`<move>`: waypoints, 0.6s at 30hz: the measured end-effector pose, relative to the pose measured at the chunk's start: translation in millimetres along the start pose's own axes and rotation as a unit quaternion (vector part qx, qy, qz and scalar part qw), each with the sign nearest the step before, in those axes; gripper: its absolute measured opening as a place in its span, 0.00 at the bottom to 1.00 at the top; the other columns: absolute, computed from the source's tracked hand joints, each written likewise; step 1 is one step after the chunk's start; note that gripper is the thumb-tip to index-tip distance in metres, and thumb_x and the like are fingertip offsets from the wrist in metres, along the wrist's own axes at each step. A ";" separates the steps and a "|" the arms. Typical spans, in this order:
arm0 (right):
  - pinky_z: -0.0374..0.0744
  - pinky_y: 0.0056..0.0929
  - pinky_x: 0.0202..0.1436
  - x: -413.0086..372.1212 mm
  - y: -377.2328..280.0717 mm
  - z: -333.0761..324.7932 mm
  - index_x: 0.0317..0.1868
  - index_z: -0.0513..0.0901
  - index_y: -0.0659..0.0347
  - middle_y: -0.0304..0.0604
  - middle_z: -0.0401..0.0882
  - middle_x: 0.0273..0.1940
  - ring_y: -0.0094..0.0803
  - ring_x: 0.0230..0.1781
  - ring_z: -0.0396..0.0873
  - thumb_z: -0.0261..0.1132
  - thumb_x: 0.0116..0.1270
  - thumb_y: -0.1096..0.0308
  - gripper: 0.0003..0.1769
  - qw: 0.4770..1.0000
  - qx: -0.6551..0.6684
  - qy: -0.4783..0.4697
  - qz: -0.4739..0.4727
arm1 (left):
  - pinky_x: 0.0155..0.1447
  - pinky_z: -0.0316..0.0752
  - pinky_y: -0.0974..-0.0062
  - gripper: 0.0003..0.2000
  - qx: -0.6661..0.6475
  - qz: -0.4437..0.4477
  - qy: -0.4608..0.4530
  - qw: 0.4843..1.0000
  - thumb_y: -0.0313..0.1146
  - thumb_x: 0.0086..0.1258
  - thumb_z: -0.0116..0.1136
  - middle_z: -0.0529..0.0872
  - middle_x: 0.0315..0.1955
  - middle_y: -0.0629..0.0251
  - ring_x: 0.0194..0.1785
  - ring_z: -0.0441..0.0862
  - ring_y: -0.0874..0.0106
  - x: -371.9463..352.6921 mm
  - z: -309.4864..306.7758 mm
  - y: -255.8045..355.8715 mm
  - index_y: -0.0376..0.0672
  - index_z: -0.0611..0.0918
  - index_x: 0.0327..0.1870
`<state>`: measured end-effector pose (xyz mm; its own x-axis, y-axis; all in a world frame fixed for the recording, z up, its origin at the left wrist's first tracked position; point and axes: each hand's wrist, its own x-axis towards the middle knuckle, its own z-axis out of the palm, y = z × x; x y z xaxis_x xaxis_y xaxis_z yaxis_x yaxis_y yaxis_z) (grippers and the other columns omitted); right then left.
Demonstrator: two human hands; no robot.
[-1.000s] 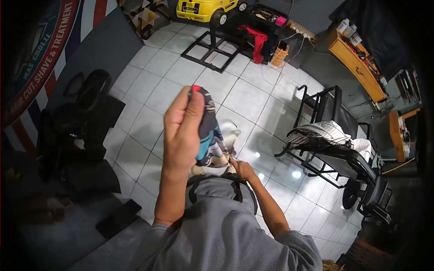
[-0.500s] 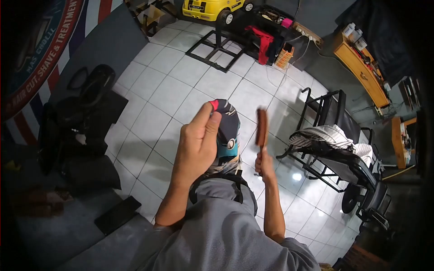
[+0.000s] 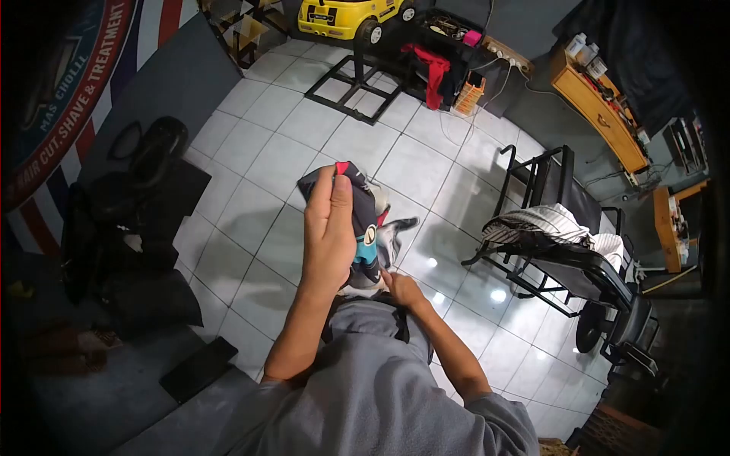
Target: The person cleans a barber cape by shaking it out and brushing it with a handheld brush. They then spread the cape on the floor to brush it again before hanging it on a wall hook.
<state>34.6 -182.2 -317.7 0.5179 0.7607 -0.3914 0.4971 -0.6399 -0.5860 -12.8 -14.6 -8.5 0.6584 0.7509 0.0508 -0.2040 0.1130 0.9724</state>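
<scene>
A dark patterned cloth [image 3: 363, 205] with teal, white and red parts hangs in front of my body, bent and folded to one side. My left hand [image 3: 331, 235] is closed on its upper part, thumb uppermost, near a red patch. Low at the cloth's right side, my right hand [image 3: 403, 290] is closed, its fingers partly hidden by the cloth. The brown brush seen in this hand a moment ago is now out of sight behind the cloth. A grey-white flap of cloth sticks out above this hand.
A black-framed chair [image 3: 563, 171] with a striped cloth [image 3: 544, 222] on it stands at the right. Wooden shelves [image 3: 601, 118] are on the wall beyond. A yellow toy car [image 3: 334, 17] and a black metal frame [image 3: 356, 91] are ahead, a black bag-like object [image 3: 156, 296] at left.
The cloth has bent and spread, with a flap now out to the right. My right hand has moved left to the cloth, and the brush has gone from view. My left hand shifted slightly left.
</scene>
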 end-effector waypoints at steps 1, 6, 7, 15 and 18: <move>0.76 0.46 0.45 -0.4 26.7 17.9 0.39 0.80 0.64 0.63 0.79 0.39 0.56 0.45 0.78 0.43 0.72 0.48 0.28 0.995 -0.054 -0.055 0.064 | 0.34 0.64 0.86 0.12 -0.001 0.008 -0.003 1.000 0.39 0.77 0.40 0.71 0.26 0.74 0.30 0.66 0.86 0.5 -3.2 -0.8 0.40 0.72 0.40; 0.77 0.41 0.50 -41.0 118.6 54.2 0.42 0.82 0.62 0.56 0.82 0.41 0.46 0.49 0.79 0.48 0.69 0.49 0.25 0.956 -0.111 -0.157 0.223 | 0.35 0.64 0.86 0.12 0.032 0.041 0.012 0.999 0.38 0.77 0.39 0.70 0.26 0.74 0.30 0.64 0.85 -3.7 -7.7 18.9 0.39 0.72 0.40; 0.77 0.41 0.50 -51.1 128.7 59.3 0.42 0.83 0.61 0.54 0.82 0.41 0.44 0.50 0.79 0.48 0.69 0.50 0.24 0.959 -0.142 -0.145 0.197 | 0.35 0.64 0.85 0.11 0.063 0.055 -0.003 0.997 0.38 0.77 0.39 0.70 0.25 0.73 0.29 0.64 0.83 -2.8 -12.6 16.2 0.39 0.71 0.41; 0.67 0.30 0.12 -32.4 120.4 29.6 0.23 0.73 0.64 0.40 0.68 0.13 0.29 0.10 0.69 0.43 0.70 0.40 0.34 0.896 0.350 0.105 0.252 | 0.36 0.66 0.79 0.09 0.200 0.096 -0.054 0.974 0.33 0.76 0.39 0.70 0.24 0.64 0.28 0.64 0.78 -6.3 -12.8 0.1 0.37 0.69 0.45; 0.52 0.20 0.10 -31.4 11.2 -72.4 0.23 0.64 0.54 0.27 0.53 0.13 0.17 0.08 0.50 0.44 0.69 0.36 0.30 0.777 0.604 0.076 0.159 | 0.35 0.66 0.79 0.08 0.164 0.036 -0.057 0.984 0.33 0.76 0.39 0.70 0.24 0.66 0.29 0.65 0.79 -3.1 -5.3 -11.5 0.38 0.68 0.44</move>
<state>74.2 -221.1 -260.6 0.6031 0.5047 -0.6177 -0.6417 -0.1530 -0.7516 -16.3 -14.7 -21.1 0.7311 0.6699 0.1294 -0.0203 -0.1683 0.9855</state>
